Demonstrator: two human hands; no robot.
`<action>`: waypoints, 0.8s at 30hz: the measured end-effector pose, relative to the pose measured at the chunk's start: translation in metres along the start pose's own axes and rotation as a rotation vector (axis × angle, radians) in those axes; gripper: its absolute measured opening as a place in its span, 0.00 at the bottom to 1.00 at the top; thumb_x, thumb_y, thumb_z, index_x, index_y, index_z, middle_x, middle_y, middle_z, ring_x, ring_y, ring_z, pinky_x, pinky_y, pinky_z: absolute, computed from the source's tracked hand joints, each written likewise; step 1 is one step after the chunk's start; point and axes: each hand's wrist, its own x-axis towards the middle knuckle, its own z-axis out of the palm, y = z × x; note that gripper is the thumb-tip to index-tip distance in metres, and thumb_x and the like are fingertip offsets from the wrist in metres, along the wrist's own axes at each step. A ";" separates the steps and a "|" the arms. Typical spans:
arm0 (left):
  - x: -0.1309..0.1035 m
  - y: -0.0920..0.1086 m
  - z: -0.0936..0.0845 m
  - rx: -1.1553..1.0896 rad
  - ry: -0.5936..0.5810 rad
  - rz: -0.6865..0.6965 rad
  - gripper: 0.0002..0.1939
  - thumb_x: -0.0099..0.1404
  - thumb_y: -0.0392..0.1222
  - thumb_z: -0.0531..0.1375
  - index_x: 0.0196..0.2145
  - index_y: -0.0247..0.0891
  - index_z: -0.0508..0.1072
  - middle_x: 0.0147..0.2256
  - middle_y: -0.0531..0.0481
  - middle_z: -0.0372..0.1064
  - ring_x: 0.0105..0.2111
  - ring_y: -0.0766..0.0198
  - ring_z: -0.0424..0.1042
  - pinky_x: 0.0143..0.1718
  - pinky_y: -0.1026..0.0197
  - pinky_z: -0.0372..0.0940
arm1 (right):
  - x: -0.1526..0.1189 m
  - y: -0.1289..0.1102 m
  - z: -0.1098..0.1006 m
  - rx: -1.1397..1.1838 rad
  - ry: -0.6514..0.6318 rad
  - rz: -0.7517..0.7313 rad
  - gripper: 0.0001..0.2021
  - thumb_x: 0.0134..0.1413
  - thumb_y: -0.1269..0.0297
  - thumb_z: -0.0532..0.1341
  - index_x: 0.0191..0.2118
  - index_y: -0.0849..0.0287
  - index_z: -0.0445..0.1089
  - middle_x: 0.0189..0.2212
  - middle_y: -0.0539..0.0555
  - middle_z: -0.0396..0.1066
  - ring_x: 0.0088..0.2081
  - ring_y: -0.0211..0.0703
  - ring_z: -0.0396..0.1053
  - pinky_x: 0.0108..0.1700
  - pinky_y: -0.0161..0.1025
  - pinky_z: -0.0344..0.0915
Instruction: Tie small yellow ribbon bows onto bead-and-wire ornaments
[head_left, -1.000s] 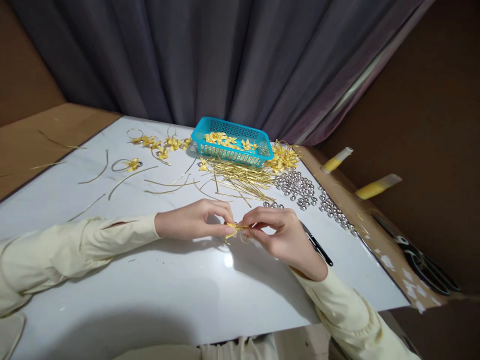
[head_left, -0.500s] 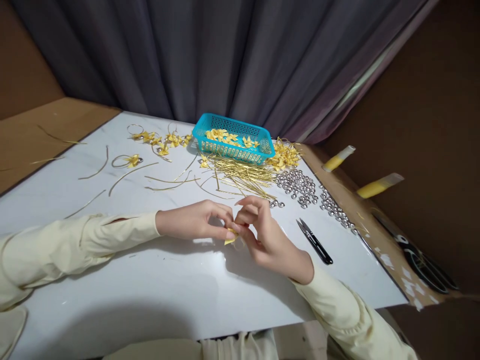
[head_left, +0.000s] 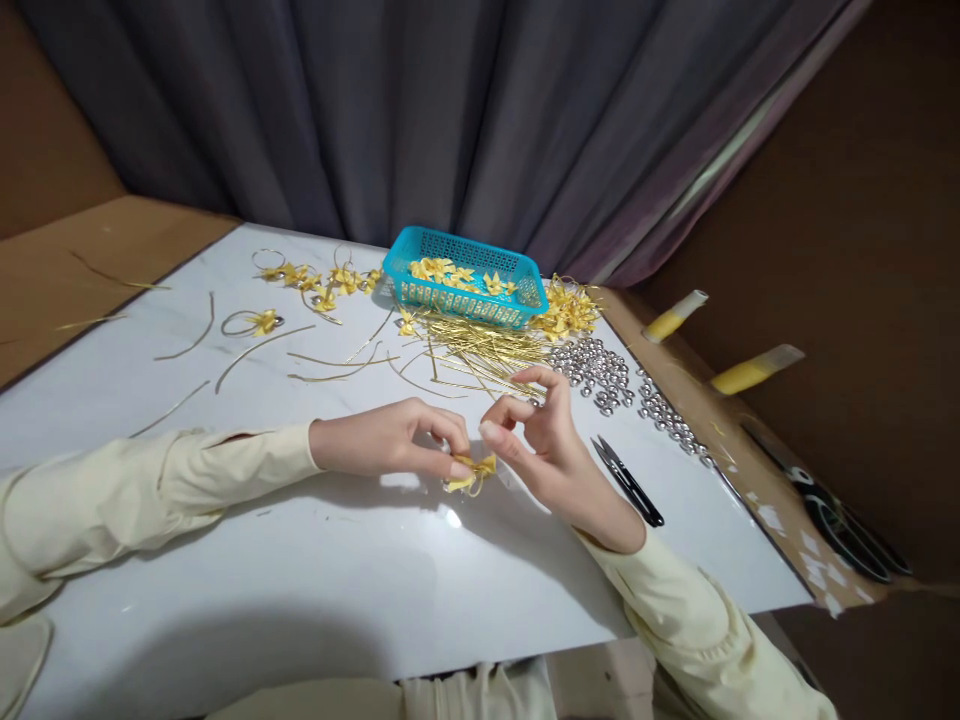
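In my left hand (head_left: 409, 440), thumb and forefinger pinch a small yellow ribbon flower (head_left: 480, 468) with a thin loop hanging below it. My right hand (head_left: 544, 445) is just to the right and slightly above the flower. Its thumb and forefinger tips are brought close together, the other fingers curled and raised; whatever lies between the tips is too small to make out. Beyond the hands lies a pile of gold cords (head_left: 487, 345). Silver beads (head_left: 596, 370) are spread past my right hand. Black thread snips (head_left: 630, 483) lie to its right.
A blue basket (head_left: 465, 243) with yellow ribbon flowers stands at the back. Finished-looking looped flowers (head_left: 264, 322) and loose cords lie at the left, more flowers (head_left: 568, 308) right of the basket. Scissors (head_left: 840, 525) and two yellow-filled tubes (head_left: 756, 370) are at the right edge.
My right hand has moved up and right, away from the flower, its fingers lifting. More of the flower now shows at my left fingertips; the left hand has stayed nearly in place.
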 end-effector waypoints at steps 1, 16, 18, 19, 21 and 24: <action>0.000 0.000 0.000 -0.004 0.005 -0.007 0.08 0.61 0.41 0.58 0.29 0.33 0.72 0.32 0.51 0.66 0.35 0.65 0.65 0.40 0.65 0.59 | 0.000 0.000 0.001 0.027 -0.030 0.026 0.17 0.57 0.64 0.56 0.45 0.52 0.44 0.25 0.44 0.61 0.26 0.36 0.61 0.30 0.36 0.58; 0.001 -0.012 -0.001 -0.215 -0.108 -0.111 0.10 0.61 0.43 0.59 0.30 0.33 0.73 0.26 0.52 0.65 0.28 0.69 0.63 0.32 0.67 0.59 | 0.009 0.000 -0.025 0.299 -0.460 0.437 0.13 0.59 0.56 0.56 0.43 0.60 0.60 0.34 0.52 0.68 0.36 0.35 0.66 0.40 0.36 0.61; 0.002 -0.013 -0.001 -0.244 -0.137 -0.140 0.10 0.60 0.43 0.60 0.29 0.33 0.73 0.25 0.53 0.65 0.25 0.70 0.61 0.29 0.68 0.58 | 0.010 0.004 -0.024 0.373 -0.516 0.490 0.16 0.54 0.57 0.61 0.43 0.61 0.60 0.31 0.49 0.67 0.31 0.33 0.65 0.37 0.34 0.60; 0.002 -0.014 0.000 -0.257 -0.152 -0.150 0.10 0.60 0.43 0.60 0.28 0.33 0.73 0.24 0.53 0.65 0.24 0.71 0.61 0.28 0.68 0.57 | 0.010 0.006 -0.024 0.386 -0.535 0.502 0.16 0.52 0.58 0.62 0.43 0.61 0.60 0.29 0.48 0.67 0.30 0.32 0.64 0.35 0.33 0.59; 0.002 -0.015 0.001 -0.282 -0.185 -0.164 0.10 0.59 0.43 0.61 0.27 0.33 0.73 0.23 0.53 0.65 0.23 0.71 0.60 0.26 0.68 0.56 | 0.011 0.010 -0.023 0.380 -0.567 0.502 0.15 0.50 0.60 0.64 0.40 0.63 0.62 0.26 0.46 0.65 0.27 0.30 0.62 0.32 0.31 0.58; 0.001 -0.018 0.002 -0.317 -0.203 -0.166 0.11 0.58 0.44 0.62 0.26 0.32 0.73 0.23 0.52 0.66 0.22 0.72 0.59 0.24 0.68 0.56 | 0.011 0.013 -0.023 0.335 -0.639 0.516 0.13 0.48 0.61 0.65 0.35 0.64 0.65 0.23 0.45 0.63 0.23 0.28 0.58 0.27 0.28 0.55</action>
